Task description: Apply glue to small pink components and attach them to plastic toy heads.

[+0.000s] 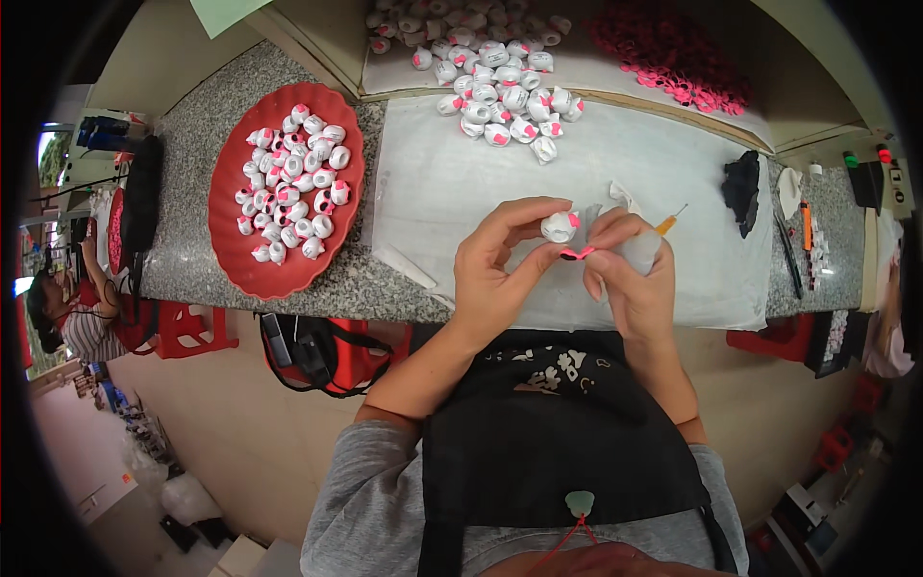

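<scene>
Between the fingers of my left hand (500,264) is a small white toy head (559,228) with a pink spot on its side. Just below it, a small pink-and-black piece (577,254) sits where my left thumb meets my right fingertips. My right hand (630,279) is closed around a translucent squeeze bottle (642,248) with an orange nozzle (665,225) and thin needle, which points up and to the right. Which hand bears the pink-and-black piece I cannot tell. Both hands are over a white sheet (433,202) on the counter.
A red scalloped tray (223,226) of white toy heads stands left. More white heads (510,91) spill from a shelf at the back, beside a heap of pink pieces (673,72). A black cloth (741,192) and a pen (788,258) lie right. Another person (82,298) sits far left.
</scene>
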Demonstrator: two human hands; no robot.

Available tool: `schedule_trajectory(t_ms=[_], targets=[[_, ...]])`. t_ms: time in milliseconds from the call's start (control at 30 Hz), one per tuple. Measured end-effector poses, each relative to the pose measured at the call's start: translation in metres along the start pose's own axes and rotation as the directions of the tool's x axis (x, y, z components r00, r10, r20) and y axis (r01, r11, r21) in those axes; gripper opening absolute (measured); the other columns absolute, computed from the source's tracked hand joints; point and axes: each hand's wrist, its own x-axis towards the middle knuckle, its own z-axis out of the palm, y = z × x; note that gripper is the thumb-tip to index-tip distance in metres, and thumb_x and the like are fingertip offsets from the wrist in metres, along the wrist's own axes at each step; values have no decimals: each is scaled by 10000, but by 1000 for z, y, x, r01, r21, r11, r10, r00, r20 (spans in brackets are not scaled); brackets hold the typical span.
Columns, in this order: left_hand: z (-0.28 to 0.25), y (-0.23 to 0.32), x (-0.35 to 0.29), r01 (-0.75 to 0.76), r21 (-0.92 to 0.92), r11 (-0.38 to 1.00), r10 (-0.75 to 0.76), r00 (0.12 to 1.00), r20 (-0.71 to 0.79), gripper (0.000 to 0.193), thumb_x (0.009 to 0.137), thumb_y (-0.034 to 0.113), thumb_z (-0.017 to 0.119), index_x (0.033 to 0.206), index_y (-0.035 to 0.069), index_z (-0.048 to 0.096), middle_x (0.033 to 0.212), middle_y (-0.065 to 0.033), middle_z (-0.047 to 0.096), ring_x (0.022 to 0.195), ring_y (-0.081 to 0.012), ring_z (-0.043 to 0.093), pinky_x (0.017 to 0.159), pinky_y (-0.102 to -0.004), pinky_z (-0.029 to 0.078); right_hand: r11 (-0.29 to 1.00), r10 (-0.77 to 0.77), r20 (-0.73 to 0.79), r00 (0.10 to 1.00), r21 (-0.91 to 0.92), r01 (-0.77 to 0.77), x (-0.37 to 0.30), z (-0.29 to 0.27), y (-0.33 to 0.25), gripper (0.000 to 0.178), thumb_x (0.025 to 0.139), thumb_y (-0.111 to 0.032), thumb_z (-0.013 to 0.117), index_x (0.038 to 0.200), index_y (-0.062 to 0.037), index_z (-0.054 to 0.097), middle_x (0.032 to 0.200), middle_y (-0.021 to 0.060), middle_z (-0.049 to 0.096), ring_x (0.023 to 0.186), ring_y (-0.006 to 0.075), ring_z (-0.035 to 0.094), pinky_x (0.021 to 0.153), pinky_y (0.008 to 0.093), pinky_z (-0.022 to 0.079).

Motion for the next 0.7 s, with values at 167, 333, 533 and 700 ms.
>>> schedule_trajectory(t_ms=[167, 333, 533, 700], targets=[[4, -2, -2, -60, 100, 993, 60, 998, 5, 311, 704, -66, 527, 1002, -34, 446, 1025, -159, 477, 930, -186, 487, 764, -267, 417, 995, 40, -36, 999, 91, -37, -2, 2, 3, 84, 677, 43, 516, 727, 8, 459, 775, 88, 425, 497, 101, 415, 379, 202, 312], [7, -1, -2, -70, 104, 992, 69, 998, 14, 296, 699, -63, 536, 983, -35, 458, 1035, -161, 467, 931, -191, 486, 766, -275, 416, 994, 33, -73, 997, 106, -26, -2, 1, 6, 84, 690, 23, 524, 720, -6, 452, 770, 76, 426, 496, 94, 410, 383, 198, 307], [6, -1, -2, -31, -123, 992, 30, 1000, -8, 256, 706, -33, 546, 949, -32, 467, 1015, -187, 472, 929, -193, 487, 765, -280, 419, 999, -37, -83, 996, -1, 37, -2, 2, 12, 130, 668, 39, 546, 735, -13, 448, 768, 68, 425, 504, 85, 410, 397, 190, 314], [5, 2, -1, 91, -320, 943, -91, 996, 15, 242, 710, 3, 558, 934, -32, 474, 954, -187, 517, 868, -190, 520, 742, -285, 433, 984, -89, 10, 996, -157, 89, -2, -2, 6, 268, 629, 48, 590, 859, 6, 457, 776, 79, 489, 534, 94, 454, 402, 189, 349]])
